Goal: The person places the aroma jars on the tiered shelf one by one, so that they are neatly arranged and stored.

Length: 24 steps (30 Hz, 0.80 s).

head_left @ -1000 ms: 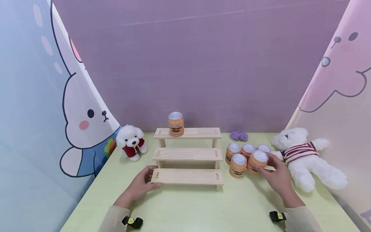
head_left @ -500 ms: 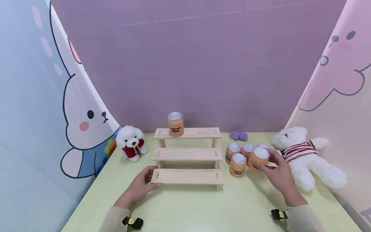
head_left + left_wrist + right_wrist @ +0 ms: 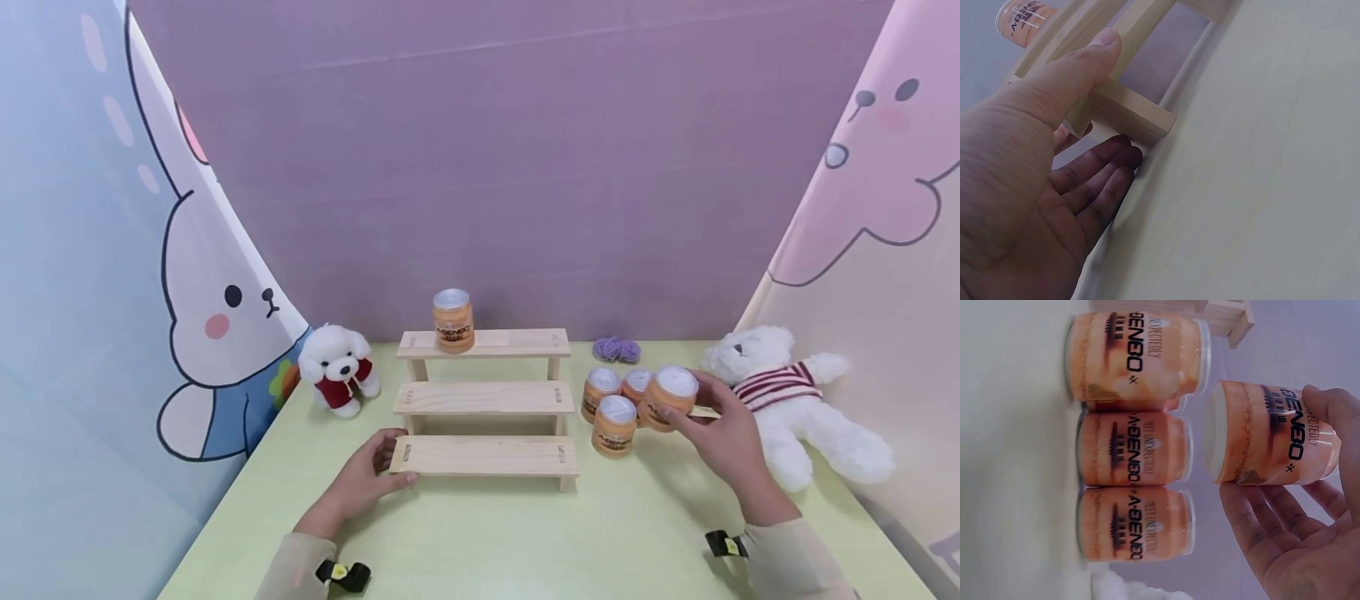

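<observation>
A three-tier wooden shelf (image 3: 483, 455) stands mid-table. My left hand (image 3: 366, 477) holds the left end of its lowest tier. In the left wrist view the thumb (image 3: 1105, 50) lies along the board, while the lower fingers spread beside the leg. My right hand (image 3: 722, 435) grips an orange can (image 3: 1266, 434) with a silver lid, thumb on one side and fingers on the other. The right wrist view shows this can off the table. Beside it several matching cans (image 3: 1135, 450) stand upright, one largely hidden. Another can (image 3: 453, 323) sits on the top tier, toward its left end.
A white plush dog (image 3: 339, 367) in red sits left of the shelf. To the right, a white teddy bear (image 3: 795, 400) in a striped top lies near my right hand. Purple yarn (image 3: 617, 350) rests at the back edge, before a purple backdrop (image 3: 495, 183).
My right hand has lifted the gripped can from beside the others, up and slightly back. The left hand stays at the shelf.
</observation>
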### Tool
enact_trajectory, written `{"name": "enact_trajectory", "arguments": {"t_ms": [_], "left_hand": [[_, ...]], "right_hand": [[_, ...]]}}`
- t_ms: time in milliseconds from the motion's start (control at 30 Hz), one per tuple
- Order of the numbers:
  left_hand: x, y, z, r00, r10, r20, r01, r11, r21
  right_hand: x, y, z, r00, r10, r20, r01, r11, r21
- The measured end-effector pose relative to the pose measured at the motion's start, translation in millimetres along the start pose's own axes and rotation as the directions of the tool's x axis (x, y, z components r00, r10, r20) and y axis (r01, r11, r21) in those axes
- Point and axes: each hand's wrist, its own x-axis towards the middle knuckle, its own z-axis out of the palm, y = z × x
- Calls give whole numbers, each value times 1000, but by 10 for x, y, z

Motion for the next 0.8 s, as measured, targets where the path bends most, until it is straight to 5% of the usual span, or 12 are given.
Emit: {"name": "enact_trajectory", "arguments": {"t_ms": [800], "left_hand": [[0, 1, 12, 1000, 19, -10, -19, 1000, -8]], "right_hand": [[398, -534, 113, 998, -6, 69, 4, 1000, 28]]}}
